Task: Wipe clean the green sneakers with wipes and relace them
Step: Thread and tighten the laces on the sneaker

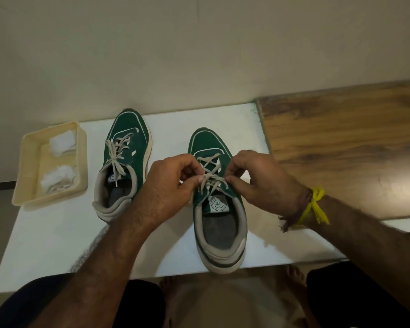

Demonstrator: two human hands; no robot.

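Lacing is the step in hand, on the right sneaker (217, 185). Left to right on the desk (45, 245): a tray (29, 166) at the left edge holds two crumpled white wipes (61, 142), one far and one near. The left sneaker (123, 162) stands just beside the tray, toe pointing far, its lace (115, 152) crossed through the eyelets with loose ends resting over the tongue. The left hand (168, 183) pinches one strand of the right sneaker's lace (211, 178) between thumb and fingers. The right hand (258, 178) pinches the opposite strand. Both hands are clenched on lace at the upper eyelets.

Procedure, as judged: pull both strands with equal tension, keep each strand flat and untwisted, seat every cross against the tongue, and match the ends before tying. Uneven pull would skew the tongue.
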